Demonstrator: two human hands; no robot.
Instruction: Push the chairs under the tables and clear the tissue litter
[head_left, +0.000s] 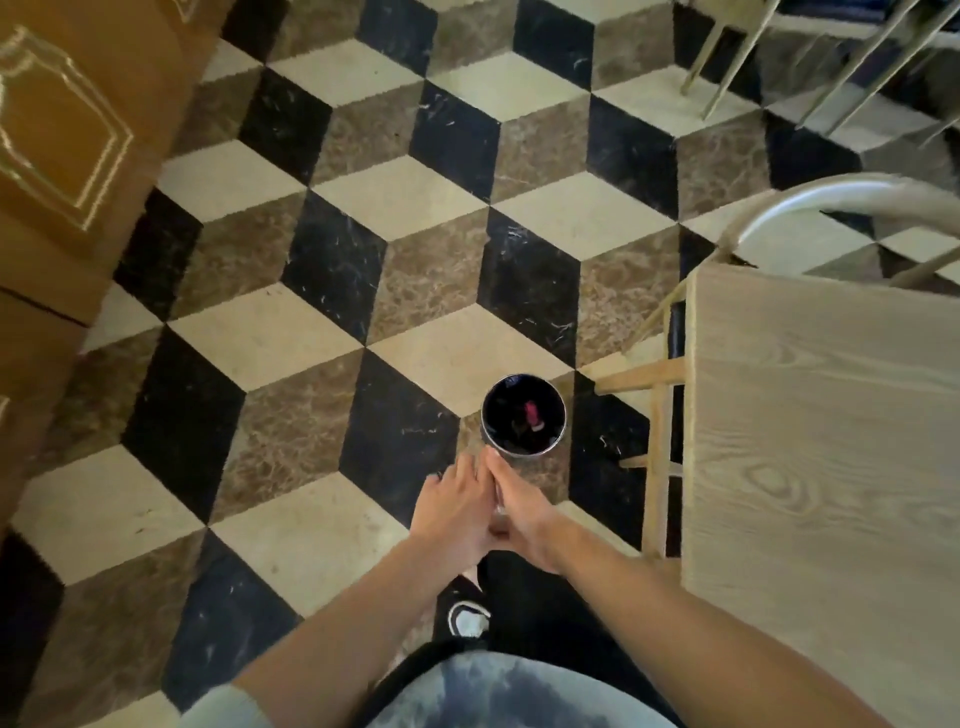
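This looks like a café or restaurant dining room rather than a home. The floor (332, 332) is polished marble laid in a cube pattern of black, cream and brown tiles, a showy finish for a public room. A pale wood-grain tabletop (821, 441) stands at the right with a wooden chair (655, 415) beside it, and a curved metal chair back (831, 200) shows behind. More slim metal chair legs (727, 57) stand further off. A small round bin (523, 415) sits on the floor beside the chair, and an ochre panel with gilt trim (67, 130) lines the left wall.
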